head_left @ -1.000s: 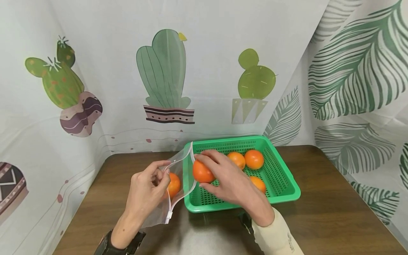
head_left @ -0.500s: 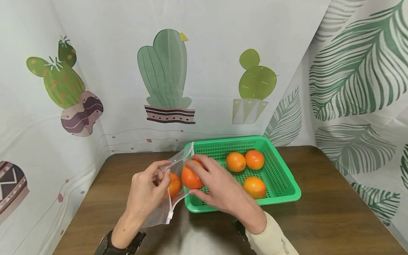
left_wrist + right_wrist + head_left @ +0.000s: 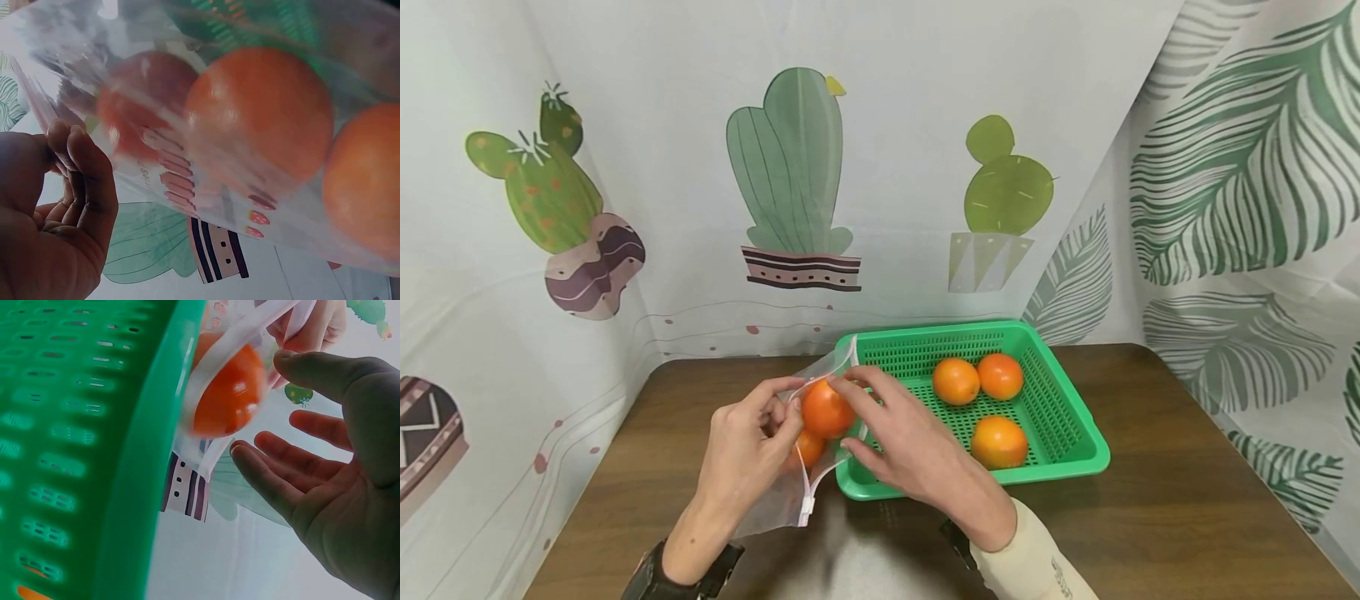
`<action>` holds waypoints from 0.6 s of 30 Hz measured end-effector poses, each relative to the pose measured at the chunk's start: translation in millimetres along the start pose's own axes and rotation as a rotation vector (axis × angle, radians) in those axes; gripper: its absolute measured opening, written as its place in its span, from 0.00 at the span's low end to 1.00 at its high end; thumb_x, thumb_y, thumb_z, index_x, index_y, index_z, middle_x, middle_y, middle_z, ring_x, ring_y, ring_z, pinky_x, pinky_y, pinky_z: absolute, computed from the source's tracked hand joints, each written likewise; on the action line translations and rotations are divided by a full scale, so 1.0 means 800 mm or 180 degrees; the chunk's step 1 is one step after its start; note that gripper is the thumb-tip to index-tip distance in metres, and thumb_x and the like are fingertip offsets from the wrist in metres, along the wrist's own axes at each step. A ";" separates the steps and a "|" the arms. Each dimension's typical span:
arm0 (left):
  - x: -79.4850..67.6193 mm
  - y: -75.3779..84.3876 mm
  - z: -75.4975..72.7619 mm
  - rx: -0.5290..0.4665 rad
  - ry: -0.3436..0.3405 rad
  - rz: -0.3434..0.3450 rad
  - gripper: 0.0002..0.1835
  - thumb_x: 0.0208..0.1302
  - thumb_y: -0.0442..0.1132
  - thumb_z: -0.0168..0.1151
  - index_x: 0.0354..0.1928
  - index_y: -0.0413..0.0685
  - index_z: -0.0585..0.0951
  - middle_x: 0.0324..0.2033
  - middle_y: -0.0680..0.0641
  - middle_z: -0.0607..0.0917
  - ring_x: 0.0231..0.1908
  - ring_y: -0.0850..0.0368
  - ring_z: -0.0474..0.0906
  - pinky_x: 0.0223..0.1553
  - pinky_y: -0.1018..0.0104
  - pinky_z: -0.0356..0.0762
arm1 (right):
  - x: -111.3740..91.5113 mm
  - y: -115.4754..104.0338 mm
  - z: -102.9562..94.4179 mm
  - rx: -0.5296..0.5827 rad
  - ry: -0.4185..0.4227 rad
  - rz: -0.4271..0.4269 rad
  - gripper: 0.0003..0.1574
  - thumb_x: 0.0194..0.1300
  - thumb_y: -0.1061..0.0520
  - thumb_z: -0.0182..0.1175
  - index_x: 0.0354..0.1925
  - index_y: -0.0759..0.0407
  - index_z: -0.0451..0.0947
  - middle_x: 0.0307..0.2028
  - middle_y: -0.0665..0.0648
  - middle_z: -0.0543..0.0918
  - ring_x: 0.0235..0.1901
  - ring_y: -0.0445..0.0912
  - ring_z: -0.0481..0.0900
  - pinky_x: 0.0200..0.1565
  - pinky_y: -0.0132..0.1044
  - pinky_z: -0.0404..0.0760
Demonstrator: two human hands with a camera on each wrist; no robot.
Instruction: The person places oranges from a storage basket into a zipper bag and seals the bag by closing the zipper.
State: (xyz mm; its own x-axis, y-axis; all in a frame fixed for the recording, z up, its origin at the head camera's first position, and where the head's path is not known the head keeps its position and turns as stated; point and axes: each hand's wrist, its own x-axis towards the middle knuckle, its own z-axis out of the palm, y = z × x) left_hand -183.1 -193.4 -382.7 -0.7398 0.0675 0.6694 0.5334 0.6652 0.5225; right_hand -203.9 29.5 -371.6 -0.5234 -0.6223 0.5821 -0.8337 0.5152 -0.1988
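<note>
A clear zip bag point(image 3: 775, 506) with a white slider hangs from my left hand point(image 3: 748, 437), whose thumb and fingertips pinch its rim. In the left wrist view, several round orange fruits point(image 3: 259, 119) show through the plastic. One smooth fruit point(image 3: 827, 409) is just inside the bag's mouth, above another fruit point(image 3: 808, 450). My right hand point(image 3: 902, 437) is beside the mouth with fingers spread; in the right wrist view its fingertips are apart from the fruit point(image 3: 231, 394) behind the white zip strip.
A green perforated basket point(image 3: 1075, 417) stands right of the bag, its left rim against the bag's mouth. Three more orange fruits point(image 3: 1000, 442) lie in it. Under everything is a brown wooden table point(image 3: 1187, 500), with a cactus-print cloth point(image 3: 895, 167) hanging behind.
My right hand has carried a fruit leftward from over the basket into the bag's mouth and let it go. The left hand has kept its pinch on the bag.
</note>
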 end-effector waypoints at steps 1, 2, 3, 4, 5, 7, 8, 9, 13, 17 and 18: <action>0.000 0.000 0.000 0.0003 -0.0001 -0.0003 0.13 0.61 0.29 0.64 0.46 0.49 0.85 0.16 0.65 0.71 0.16 0.70 0.69 0.18 0.79 0.65 | 0.000 0.000 0.000 0.0004 -0.0009 0.0009 0.43 0.58 0.56 0.73 0.69 0.55 0.67 0.61 0.54 0.71 0.53 0.45 0.76 0.54 0.34 0.79; 0.000 0.001 -0.001 0.0006 -0.0002 -0.0005 0.13 0.62 0.29 0.64 0.47 0.49 0.85 0.16 0.65 0.71 0.16 0.70 0.69 0.18 0.79 0.65 | 0.000 0.000 0.000 0.0012 -0.0010 0.0008 0.43 0.58 0.56 0.73 0.68 0.55 0.67 0.61 0.54 0.71 0.53 0.45 0.76 0.54 0.35 0.79; 0.000 0.001 -0.001 0.0005 -0.0003 -0.0013 0.13 0.62 0.29 0.64 0.47 0.48 0.85 0.16 0.65 0.71 0.15 0.70 0.69 0.18 0.78 0.66 | 0.000 0.000 -0.001 0.0018 -0.0005 0.0004 0.42 0.58 0.56 0.73 0.68 0.55 0.67 0.60 0.54 0.71 0.53 0.46 0.76 0.55 0.35 0.79; 0.000 0.002 -0.001 0.0006 -0.0006 -0.0013 0.13 0.62 0.29 0.64 0.47 0.48 0.85 0.16 0.65 0.71 0.15 0.70 0.69 0.18 0.78 0.65 | 0.000 0.001 -0.001 0.0022 0.0007 -0.0008 0.42 0.58 0.56 0.73 0.68 0.56 0.68 0.60 0.55 0.72 0.53 0.46 0.76 0.55 0.35 0.79; 0.001 0.002 -0.001 0.0006 -0.0012 -0.0018 0.13 0.62 0.29 0.64 0.47 0.49 0.85 0.16 0.65 0.71 0.15 0.70 0.69 0.17 0.78 0.65 | 0.000 0.001 -0.001 0.0014 0.0017 -0.0019 0.41 0.58 0.56 0.73 0.67 0.56 0.68 0.60 0.55 0.72 0.53 0.46 0.76 0.55 0.35 0.79; 0.001 0.002 -0.001 0.0008 -0.0021 -0.0025 0.13 0.62 0.30 0.64 0.47 0.49 0.85 0.16 0.65 0.71 0.15 0.70 0.69 0.17 0.78 0.65 | 0.000 0.002 -0.002 -0.0011 0.0022 -0.0029 0.40 0.58 0.56 0.72 0.66 0.56 0.68 0.60 0.56 0.72 0.53 0.47 0.76 0.55 0.35 0.79; 0.001 0.002 -0.001 0.0009 -0.0021 -0.0024 0.13 0.62 0.30 0.64 0.47 0.49 0.85 0.16 0.65 0.71 0.15 0.70 0.69 0.17 0.78 0.65 | 0.000 0.003 -0.003 -0.0022 0.0026 -0.0033 0.40 0.58 0.56 0.72 0.66 0.57 0.69 0.60 0.56 0.72 0.53 0.47 0.76 0.55 0.36 0.79; 0.001 0.002 -0.001 0.0011 -0.0015 -0.0014 0.13 0.62 0.30 0.64 0.47 0.49 0.85 0.16 0.65 0.71 0.15 0.70 0.69 0.17 0.78 0.65 | 0.000 0.004 -0.004 -0.0035 0.0024 -0.0028 0.39 0.59 0.55 0.72 0.66 0.56 0.69 0.59 0.56 0.72 0.53 0.47 0.76 0.56 0.36 0.78; 0.001 0.001 -0.001 0.0005 0.0015 0.0023 0.13 0.62 0.30 0.64 0.47 0.48 0.85 0.16 0.64 0.72 0.15 0.70 0.69 0.18 0.79 0.65 | -0.001 0.007 -0.008 -0.0064 0.0026 0.0031 0.38 0.59 0.54 0.72 0.65 0.55 0.70 0.60 0.55 0.73 0.55 0.47 0.76 0.59 0.37 0.76; 0.001 0.000 -0.002 0.0013 0.0042 0.0014 0.13 0.61 0.29 0.64 0.47 0.48 0.85 0.16 0.63 0.72 0.16 0.69 0.69 0.18 0.79 0.66 | -0.002 0.010 -0.012 -0.0080 0.0040 0.0094 0.37 0.58 0.53 0.72 0.64 0.54 0.72 0.59 0.54 0.74 0.56 0.46 0.75 0.60 0.39 0.76; 0.001 0.001 -0.002 0.0016 0.0045 0.0006 0.13 0.61 0.29 0.64 0.47 0.48 0.85 0.16 0.63 0.72 0.16 0.69 0.69 0.18 0.79 0.66 | -0.002 0.011 -0.013 -0.0090 0.0038 0.0111 0.36 0.58 0.53 0.72 0.63 0.54 0.72 0.59 0.54 0.74 0.56 0.47 0.76 0.60 0.39 0.76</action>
State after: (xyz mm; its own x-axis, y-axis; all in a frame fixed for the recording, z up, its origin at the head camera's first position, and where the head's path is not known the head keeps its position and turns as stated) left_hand -183.0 -194.3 -380.7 -0.7329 0.0582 0.6778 0.5328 0.6687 0.5187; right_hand -208.4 41.4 -365.8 -0.5497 -0.5966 0.5847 -0.8095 0.5531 -0.1968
